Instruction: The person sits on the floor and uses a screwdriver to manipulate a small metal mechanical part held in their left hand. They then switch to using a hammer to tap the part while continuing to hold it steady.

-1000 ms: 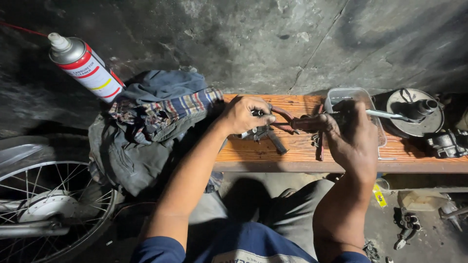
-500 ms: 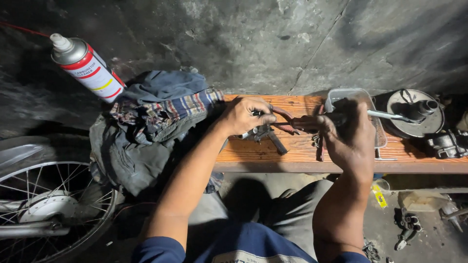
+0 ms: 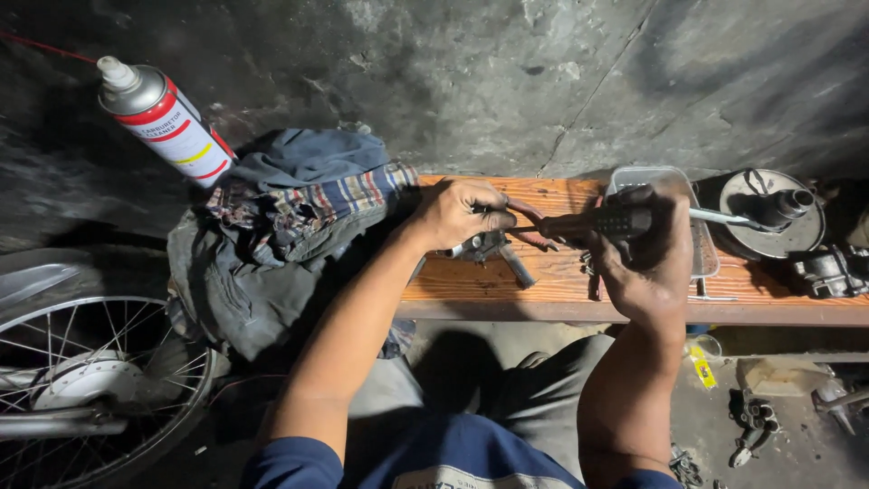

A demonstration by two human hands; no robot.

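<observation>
My left hand (image 3: pixel 463 213) grips a small metal part (image 3: pixel 480 246) held down on the wooden bench (image 3: pixel 543 285). My right hand (image 3: pixel 644 258) is closed around the dark ribbed handle of a screwdriver (image 3: pixel 602 222), its tip pointing left toward the part in my left hand. Reddish pliers handles (image 3: pixel 532 226) show between the two hands; which hand holds them is unclear. A short metal rod (image 3: pixel 518 267) lies on the bench just below the part.
A spray can (image 3: pixel 167 122) with a red straw stands at the left wall beside a pile of rags and clothes (image 3: pixel 281 217). A clear plastic tray (image 3: pixel 701 249), a round metal engine cover (image 3: pixel 769 213) and a carburetor body (image 3: pixel 828 272) sit at right. A spoked wheel (image 3: pixel 90 389) is lower left.
The right hand has drawn slightly closer over the screwdriver handle; the left hand stays on the metal part. Little else has moved.
</observation>
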